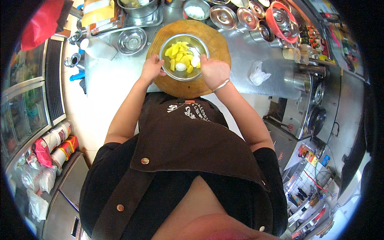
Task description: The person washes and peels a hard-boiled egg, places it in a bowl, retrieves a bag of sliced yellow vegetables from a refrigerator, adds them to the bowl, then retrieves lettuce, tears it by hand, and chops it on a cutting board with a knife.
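A shiny metal bowl [184,79] sits on a thick round wooden chopping block [189,90]. Inside it are cut yellow chunks [177,51], which look like potato, and white clumps [181,67] of what appears to be powder. My left hand [152,68] holds the bowl's left side, thumb by the rim and fingertips below it. On the opposite side, my right hand [215,72] is curled over the right rim with its thumb pointing away from me. Whether its fingers grip the rim or a utensil is hidden. A bangle circles the right wrist.
Behind the block stands a bowl of white powder [194,12]. Metal lids [223,17] and a red basin [273,18] crowd the back right. An empty metal bowl [132,41] and white plastic jug [99,48] lie left; a crumpled plastic bag [259,73] lies right.
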A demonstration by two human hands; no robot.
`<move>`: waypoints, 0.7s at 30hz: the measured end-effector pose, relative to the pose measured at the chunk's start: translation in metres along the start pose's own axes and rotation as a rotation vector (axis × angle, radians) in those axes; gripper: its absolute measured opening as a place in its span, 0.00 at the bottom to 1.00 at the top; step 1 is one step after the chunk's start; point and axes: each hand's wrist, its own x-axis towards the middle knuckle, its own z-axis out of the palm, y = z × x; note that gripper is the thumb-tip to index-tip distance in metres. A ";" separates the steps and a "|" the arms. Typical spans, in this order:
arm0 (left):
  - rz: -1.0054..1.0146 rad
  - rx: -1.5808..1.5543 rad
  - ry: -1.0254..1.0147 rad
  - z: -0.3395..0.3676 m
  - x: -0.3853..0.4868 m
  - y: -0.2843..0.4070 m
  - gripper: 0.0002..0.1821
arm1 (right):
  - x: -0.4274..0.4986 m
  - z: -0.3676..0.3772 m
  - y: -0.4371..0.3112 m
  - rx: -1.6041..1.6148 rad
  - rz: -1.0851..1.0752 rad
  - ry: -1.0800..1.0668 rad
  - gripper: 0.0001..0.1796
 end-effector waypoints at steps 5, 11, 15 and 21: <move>0.015 -0.029 0.003 0.001 -0.001 0.001 0.09 | 0.009 0.004 -0.018 0.078 -0.104 -0.095 0.08; -0.013 -0.103 -0.022 -0.002 -0.007 0.003 0.08 | 0.015 -0.002 -0.017 0.092 -0.076 -0.096 0.09; -0.024 -0.165 -0.046 -0.003 -0.008 0.000 0.07 | 0.028 -0.010 -0.021 0.040 -0.168 0.041 0.07; -0.057 -0.166 -0.037 -0.006 -0.006 -0.002 0.06 | 0.031 -0.002 -0.018 0.082 -0.143 -0.151 0.06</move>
